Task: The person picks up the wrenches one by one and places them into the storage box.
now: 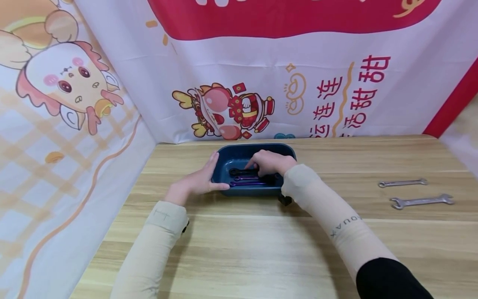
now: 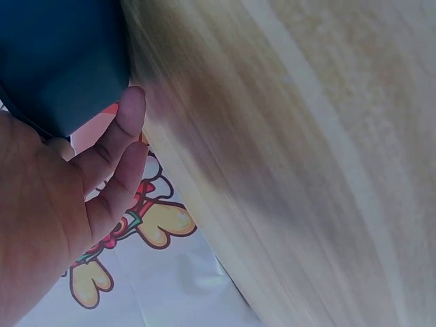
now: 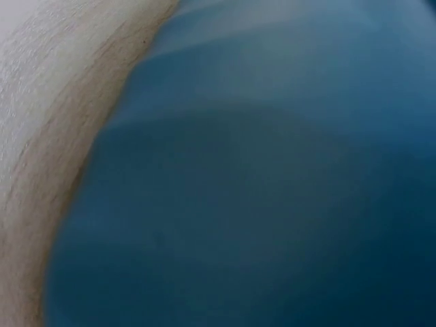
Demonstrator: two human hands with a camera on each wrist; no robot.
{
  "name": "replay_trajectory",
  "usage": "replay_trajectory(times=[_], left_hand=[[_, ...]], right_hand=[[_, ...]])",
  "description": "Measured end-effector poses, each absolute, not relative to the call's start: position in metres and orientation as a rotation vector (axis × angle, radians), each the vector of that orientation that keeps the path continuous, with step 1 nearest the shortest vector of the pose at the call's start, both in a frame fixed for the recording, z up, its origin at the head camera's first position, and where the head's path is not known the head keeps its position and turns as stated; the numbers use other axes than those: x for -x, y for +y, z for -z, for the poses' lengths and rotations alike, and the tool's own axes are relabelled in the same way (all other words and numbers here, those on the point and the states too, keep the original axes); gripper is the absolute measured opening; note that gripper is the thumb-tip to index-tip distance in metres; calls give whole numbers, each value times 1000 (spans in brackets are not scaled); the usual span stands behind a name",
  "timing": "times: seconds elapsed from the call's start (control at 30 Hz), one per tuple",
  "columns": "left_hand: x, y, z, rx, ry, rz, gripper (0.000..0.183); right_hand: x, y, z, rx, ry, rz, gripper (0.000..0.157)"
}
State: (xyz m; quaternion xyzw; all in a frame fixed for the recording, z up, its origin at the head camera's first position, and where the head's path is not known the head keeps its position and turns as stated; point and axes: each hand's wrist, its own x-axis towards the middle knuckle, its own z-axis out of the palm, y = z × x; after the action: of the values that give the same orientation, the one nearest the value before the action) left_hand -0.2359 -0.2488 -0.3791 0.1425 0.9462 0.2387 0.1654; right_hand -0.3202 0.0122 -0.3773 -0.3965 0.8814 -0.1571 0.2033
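Note:
A dark blue plastic bin (image 1: 246, 192) stands near the back of the table. My left hand (image 1: 201, 178) spans its left end, thumb along the near rim and fingers straight along the side; in the left wrist view, fingers (image 2: 122, 129) lie against its outer wall. Reaching inside, my right hand (image 1: 267, 162) has bent fingers at a black wrench (image 1: 236, 171), whose ring end shows at the left while the hand covers its middle. Two purple wrenches (image 1: 239, 184) lie parallel, nearer to me. Blurred blue bin wall (image 3: 218, 204) fills most of the right wrist view.
Two silver wrenches, a smaller one (image 1: 403, 182) and a larger open-ended one (image 1: 422, 201), lie on the wooden table (image 1: 242, 241) to the right. A printed cloth (image 1: 149, 83) hangs behind the table and another (image 1: 74, 166) along its left side.

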Motion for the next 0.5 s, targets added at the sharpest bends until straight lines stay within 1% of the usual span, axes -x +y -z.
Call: replay_trajectory(times=[0.5], left_hand=[[235,-248,377,-401,2680,-715,116]], right_hand=[[324,10,382,1128,2446,411,46]])
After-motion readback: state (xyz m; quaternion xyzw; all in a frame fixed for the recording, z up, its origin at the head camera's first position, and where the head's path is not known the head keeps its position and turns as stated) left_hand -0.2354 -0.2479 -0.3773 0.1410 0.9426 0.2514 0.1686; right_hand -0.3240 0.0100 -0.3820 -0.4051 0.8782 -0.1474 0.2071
